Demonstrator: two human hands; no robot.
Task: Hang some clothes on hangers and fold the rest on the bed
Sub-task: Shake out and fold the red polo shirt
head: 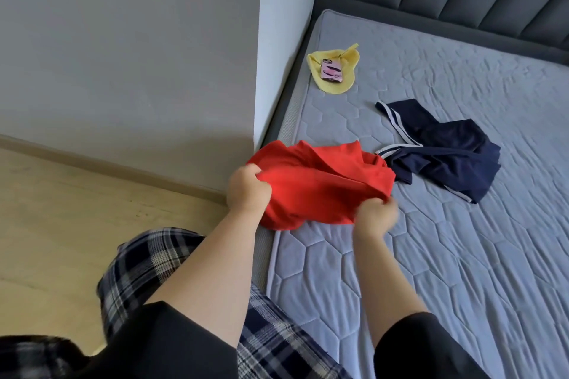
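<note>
**Clerk:** Item and location?

**Inspector:** Red garment [320, 184], bunched at the left edge of the bed [462, 271], about midway along it and partly overhanging that edge.

**Clerk:** Grip?

**Inspector:** Left hand [249, 188] is fisted on a gathered fold at the garment's outer side. Right hand [375, 215] is blurred, but its fingers appear curled into the near hem. Both hold cloth.

**Clerk:** Handling?

**Inspector:** Judged light, soft and limp, with nothing fragile. It will likely sag and crease wherever unsupported. I recommend taking it by the shoulder seams or hem corners, not mid-panel. Which end is which cannot be told from the bunching.

**Clerk:** Other items?

**Inspector:** A crumpled navy garment [446, 157] with white stripes lies just beside the red one, toward the bed's middle; whether they touch, I cannot tell. A yellow cloth [335, 88] lies near the head-end left corner, with a pink object [332, 70] on it. No hangers in view.
</note>
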